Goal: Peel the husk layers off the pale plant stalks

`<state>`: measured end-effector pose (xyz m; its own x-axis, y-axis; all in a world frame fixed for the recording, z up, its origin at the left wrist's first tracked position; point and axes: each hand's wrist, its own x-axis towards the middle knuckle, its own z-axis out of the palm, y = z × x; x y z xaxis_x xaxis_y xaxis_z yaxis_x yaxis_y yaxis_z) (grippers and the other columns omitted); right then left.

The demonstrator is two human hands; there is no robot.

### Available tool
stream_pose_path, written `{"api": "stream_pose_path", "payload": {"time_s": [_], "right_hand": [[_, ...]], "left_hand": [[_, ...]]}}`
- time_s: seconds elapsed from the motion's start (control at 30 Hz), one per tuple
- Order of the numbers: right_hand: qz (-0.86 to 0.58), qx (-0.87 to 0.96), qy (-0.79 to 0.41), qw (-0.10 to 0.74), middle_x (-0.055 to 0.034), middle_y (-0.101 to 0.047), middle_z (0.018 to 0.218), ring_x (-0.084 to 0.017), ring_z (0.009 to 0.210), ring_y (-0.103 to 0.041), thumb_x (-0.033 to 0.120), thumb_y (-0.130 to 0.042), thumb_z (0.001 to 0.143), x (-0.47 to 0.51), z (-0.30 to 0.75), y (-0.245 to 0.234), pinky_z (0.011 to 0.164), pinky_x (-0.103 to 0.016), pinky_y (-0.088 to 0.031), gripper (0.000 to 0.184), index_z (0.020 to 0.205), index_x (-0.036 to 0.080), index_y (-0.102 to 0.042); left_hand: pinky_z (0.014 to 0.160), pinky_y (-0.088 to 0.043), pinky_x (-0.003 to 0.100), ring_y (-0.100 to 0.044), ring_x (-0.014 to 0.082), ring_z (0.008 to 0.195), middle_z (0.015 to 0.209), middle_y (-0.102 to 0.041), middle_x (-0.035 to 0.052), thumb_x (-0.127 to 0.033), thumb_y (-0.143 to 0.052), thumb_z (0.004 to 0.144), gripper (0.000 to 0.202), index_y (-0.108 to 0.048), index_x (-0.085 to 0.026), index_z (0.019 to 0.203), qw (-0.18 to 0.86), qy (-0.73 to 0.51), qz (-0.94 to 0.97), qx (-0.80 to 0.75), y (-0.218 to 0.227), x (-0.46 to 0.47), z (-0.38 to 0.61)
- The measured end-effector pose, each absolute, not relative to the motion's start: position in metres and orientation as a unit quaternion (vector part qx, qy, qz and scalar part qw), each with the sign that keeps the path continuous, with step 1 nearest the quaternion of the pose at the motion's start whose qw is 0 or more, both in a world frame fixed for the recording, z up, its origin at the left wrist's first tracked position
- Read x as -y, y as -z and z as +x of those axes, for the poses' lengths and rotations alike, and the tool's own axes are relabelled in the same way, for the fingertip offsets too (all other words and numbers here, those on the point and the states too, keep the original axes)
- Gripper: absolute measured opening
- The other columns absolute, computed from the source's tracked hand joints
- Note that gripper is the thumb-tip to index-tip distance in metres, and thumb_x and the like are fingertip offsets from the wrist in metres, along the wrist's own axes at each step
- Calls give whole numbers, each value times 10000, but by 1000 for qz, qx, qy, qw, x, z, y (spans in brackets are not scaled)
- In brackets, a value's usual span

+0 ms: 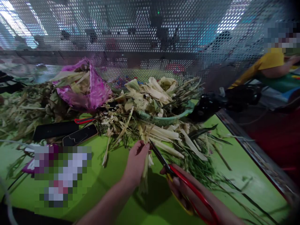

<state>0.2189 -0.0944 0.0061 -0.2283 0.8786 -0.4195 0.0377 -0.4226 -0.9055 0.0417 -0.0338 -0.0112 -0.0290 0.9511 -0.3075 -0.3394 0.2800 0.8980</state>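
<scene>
Over a green table, the left hand pinches a pale husk strip, which hangs below that grip; the right hand grasps red-handled scissors, tips just beside the pinch.

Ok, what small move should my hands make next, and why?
Perhaps carefully snip the pale dried husk strip, clear of your left hand: that hand pinches it, and your right hand holds the red-and-yellow-handled scissors pointed toward that pinch.
</scene>
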Motion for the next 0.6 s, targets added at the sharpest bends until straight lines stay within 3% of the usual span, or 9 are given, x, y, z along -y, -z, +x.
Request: {"api": "stream_pose_path", "payload": {"time_s": [0.3, 0.47, 0.6], "right_hand": [[-540, 410, -676, 289, 17, -531, 642, -88, 481, -452, 555, -601, 793, 97, 216, -3, 445, -194, -348, 447, 1165, 306, -603], [-539, 416, -673, 288, 36, -466, 603, -82, 488, -431, 559, -588, 803, 99, 215, 3, 439, -183, -317, 449, 1165, 293, -597], [-552, 406, -664, 298, 8, -546, 668, -97, 533, -498, 560, -608, 783, 99, 215, 2, 481, -198, -396, 443, 1138, 296, -615]], "left_hand": [[633, -445, 186, -569, 120, 743, 812, -631, 24, -415, -660, 743, 257, -645, -190, 866, 627, -522, 281, -505, 6, 33, 44], [662, -459, 185, -586, 126, 798, 871, -658, 36, -395, -660, 748, 233, -644, -191, 860, 631, -522, 277, -502, 5, 32, 44], [643, -462, 195, -599, 141, 812, 915, -674, 57, -384, -660, 747, 245, -639, -182, 886, 635, -522, 271, -500, 5, 32, 44]]}}
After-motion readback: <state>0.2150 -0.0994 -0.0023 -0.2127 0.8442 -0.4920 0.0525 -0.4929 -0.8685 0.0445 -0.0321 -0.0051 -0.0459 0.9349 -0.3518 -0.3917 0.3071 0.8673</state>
